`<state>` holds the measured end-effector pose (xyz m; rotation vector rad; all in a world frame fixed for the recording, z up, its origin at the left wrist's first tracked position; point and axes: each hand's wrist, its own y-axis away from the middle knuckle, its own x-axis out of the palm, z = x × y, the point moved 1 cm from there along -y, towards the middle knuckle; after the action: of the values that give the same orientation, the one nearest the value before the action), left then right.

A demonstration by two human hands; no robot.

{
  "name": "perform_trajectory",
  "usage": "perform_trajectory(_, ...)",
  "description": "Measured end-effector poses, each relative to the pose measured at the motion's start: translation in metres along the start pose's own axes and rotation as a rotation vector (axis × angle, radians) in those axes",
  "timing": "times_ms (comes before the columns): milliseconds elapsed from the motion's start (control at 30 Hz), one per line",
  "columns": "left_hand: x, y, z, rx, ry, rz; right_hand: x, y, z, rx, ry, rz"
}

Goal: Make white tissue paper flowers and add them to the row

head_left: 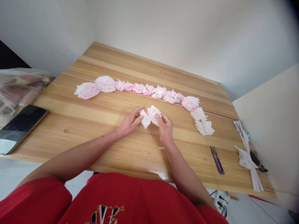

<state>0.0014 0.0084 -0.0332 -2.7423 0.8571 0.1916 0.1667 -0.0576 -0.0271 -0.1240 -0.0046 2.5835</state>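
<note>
A white tissue-paper bow (150, 117), pinched narrow at its middle, is held over the table between both hands. My left hand (131, 120) has thumb and fingers around the bow's left edge. My right hand (165, 125) grips the right side between thumb and fingers. Beyond the hands, a curved row of crumpled white and pink paper flowers (140, 89) lies on the wooden table (140, 137). A small scrap of paper (161, 148) lies close to my right wrist.
Purple thread snips (217, 160) lie at the right. Farther right are white paper strips (248, 158) beside a dark object. A phone (21, 129) rests at the left edge, near a clear plastic bag (21, 90). A power strip (220, 200) with cables is below the table.
</note>
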Motion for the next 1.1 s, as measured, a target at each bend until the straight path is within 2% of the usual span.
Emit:
perform_trajectory(100, -0.007, -0.005, -0.003, -0.075, 0.124, -0.161, 0.0, -0.001, 0.0, 0.009, -0.043, -0.038)
perform_trajectory(167, -0.01, -0.008, -0.005, -0.129, 0.159, -0.18, 0.001, -0.002, -0.001, 0.032, -0.09, -0.046)
perform_trajectory(333, -0.008, -0.003, -0.019, -0.203, 0.092, 0.047, 0.002, -0.001, -0.001, 0.015, -0.172, -0.032)
perform_trajectory(400, -0.005, 0.004, -0.027, -0.203, 0.097, 0.067, 0.0, 0.001, 0.001, -0.047, -0.102, -0.049)
perform_trajectory(567, 0.003, 0.023, -0.039, -0.2, 0.19, -0.041, -0.002, 0.009, 0.006, -0.226, 0.149, -0.06)
perform_trajectory(700, 0.005, 0.032, -0.036, -0.276, 0.268, -0.134, -0.001, 0.015, 0.007, -0.384, 0.328, 0.008)
perform_trajectory(800, 0.002, 0.035, -0.029, -0.34, 0.2, -0.153, 0.002, 0.019, 0.007, -0.486, 0.412, 0.078)
perform_trajectory(1000, 0.003, 0.029, -0.026, -0.209, -0.042, -0.113, 0.012, 0.028, 0.01, -0.664, 0.514, 0.219)
perform_trajectory(1100, 0.006, 0.023, -0.029, -0.131, -0.064, -0.059, 0.013, 0.03, 0.012, -0.682, 0.535, 0.265)
